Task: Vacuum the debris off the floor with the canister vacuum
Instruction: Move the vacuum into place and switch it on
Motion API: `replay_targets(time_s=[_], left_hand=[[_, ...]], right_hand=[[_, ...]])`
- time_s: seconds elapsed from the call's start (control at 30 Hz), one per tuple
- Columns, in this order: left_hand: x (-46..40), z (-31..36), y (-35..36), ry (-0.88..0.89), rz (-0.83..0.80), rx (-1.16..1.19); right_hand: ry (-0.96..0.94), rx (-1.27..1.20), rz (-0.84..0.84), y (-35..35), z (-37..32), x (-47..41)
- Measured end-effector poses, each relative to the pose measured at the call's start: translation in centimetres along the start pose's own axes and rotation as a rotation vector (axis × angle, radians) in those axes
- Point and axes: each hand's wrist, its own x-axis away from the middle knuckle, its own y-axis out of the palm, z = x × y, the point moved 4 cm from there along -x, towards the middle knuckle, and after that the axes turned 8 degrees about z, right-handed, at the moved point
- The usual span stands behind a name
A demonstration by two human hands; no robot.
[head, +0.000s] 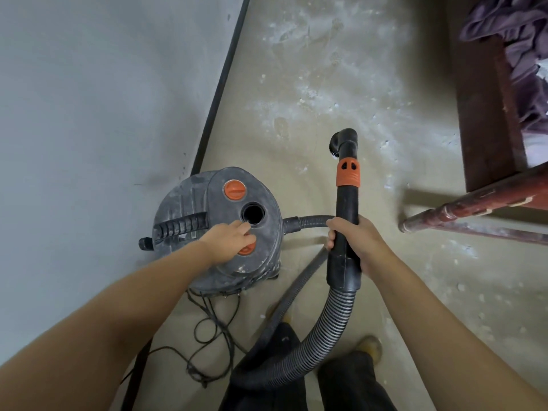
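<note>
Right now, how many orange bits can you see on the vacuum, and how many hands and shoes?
Orange knobs on the canister lid: 2, one clear, one partly under the left hand
Orange collar on the wand: 1
Hands: 2, left hand, right hand
Shoes: 2
Total: 7
</note>
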Motion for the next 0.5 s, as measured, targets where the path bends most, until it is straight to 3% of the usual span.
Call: replay_targets(time_s=[0.2,0.27,0.33,0.37,0.43,0.5], left_hand=[[-1.2,-0.2,-0.6,0.066,-0.087,-0.043],[-0.9,1.0,-1.5,0.042,-0.027,0.011],[-0.5,3.7,-2.1,0.003,0.025,0.260],[-0.2,5.7,-2.7,-0.019,-0.026,0.475],[0.5,10.9,-4.1,-0.027,-0.312,0.939],[1.2,16.1,-6.6,0.035,-0.558,1.169]], right_hand=[[0.003,-0.020,0.024,-1.0,0.2,-0.1],[-0.002,-0.023,0.031,-1.2,-0.1,0.1],[-0.017,-0.029,0.037,-1.3,-0.6,0.3],[-0.031,-0.033,0.042,-1.5,-0.9,0.6],[-0.072,-0.030,0.051,-2.2,-1.7,1.2],[-0.137,-0.012,0.059,-3.2,-2.6,2.0]])
